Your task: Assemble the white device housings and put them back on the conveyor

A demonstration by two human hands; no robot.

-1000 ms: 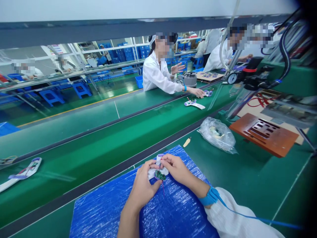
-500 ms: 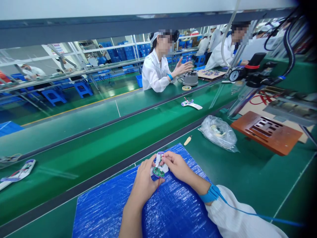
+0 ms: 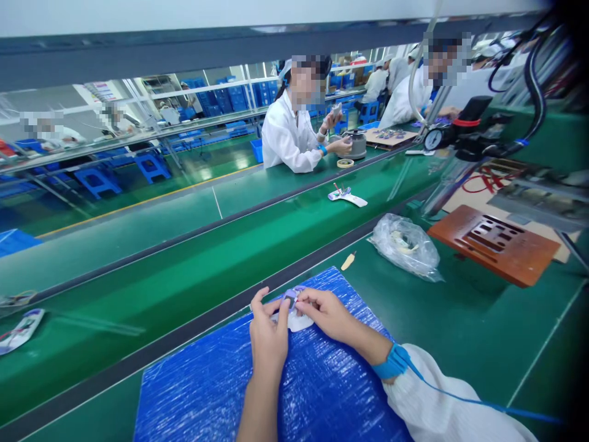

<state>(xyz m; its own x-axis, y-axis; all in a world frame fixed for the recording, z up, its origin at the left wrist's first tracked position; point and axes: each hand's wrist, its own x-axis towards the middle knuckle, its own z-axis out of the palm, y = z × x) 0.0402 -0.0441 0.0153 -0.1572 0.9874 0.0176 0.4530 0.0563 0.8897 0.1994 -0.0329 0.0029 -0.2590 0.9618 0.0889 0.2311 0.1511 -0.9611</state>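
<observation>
Above the blue wrapped pad (image 3: 202,374), a white and purple plastic housing (image 3: 301,321) is between my two hands. My left hand (image 3: 269,328) is closed on it from the left, thumb and a finger pinching near a small dark rectangular part (image 3: 291,299). From the right, my right hand (image 3: 326,312) grips the housing's upper end with bent fingertips pressed together. Fingers cover much of the housing, so its inside hardly shows. A blue wrist strap (image 3: 390,361) with a cord circles my right wrist.
On the green conveyor belt (image 3: 184,264) lie a white housing with wires (image 3: 347,195) and another housing (image 3: 21,331). To the right are a clear plastic bag (image 3: 405,247), a small yellowish piece (image 3: 348,261) and an orange-brown fixture plate (image 3: 494,244). A co-worker (image 3: 292,132) sits across the belt.
The housing in my hands has turned; its green circuit board and red wire no longer show, and the dark part does. My left hand's grip has shifted. The belt's housings have moved left.
</observation>
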